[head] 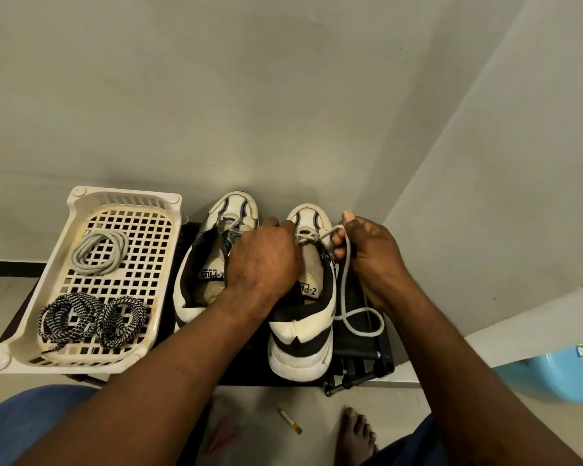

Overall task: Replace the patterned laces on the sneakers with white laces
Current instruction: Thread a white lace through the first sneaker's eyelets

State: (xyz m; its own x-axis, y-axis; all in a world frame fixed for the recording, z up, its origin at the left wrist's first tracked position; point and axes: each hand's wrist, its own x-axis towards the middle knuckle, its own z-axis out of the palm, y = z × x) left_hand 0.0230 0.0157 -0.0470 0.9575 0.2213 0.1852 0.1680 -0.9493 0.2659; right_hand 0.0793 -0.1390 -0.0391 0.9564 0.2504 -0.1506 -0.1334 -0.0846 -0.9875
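Two white and black sneakers stand side by side on a low black stand, toes toward the wall. The left sneaker (212, 257) has no lace in view. The right sneaker (303, 324) has a white lace (345, 284) threaded at its front eyelets. My right hand (367, 260) pinches that lace beside the toe, and the loose end loops down past the shoe. My left hand (263, 260) lies curled over the right sneaker's tongue, its fingertips hidden at the eyelets. Two coiled black-and-white patterned laces (91, 319) and a coiled white lace (100, 252) lie in the basket.
A cream plastic basket (169, 264) sits at the left end of the black stand (360, 351). Walls close in behind and to the right. A blue tub (566, 375) stands at the right. My bare foot (357, 435) and a small stick (290, 421) are on the floor.
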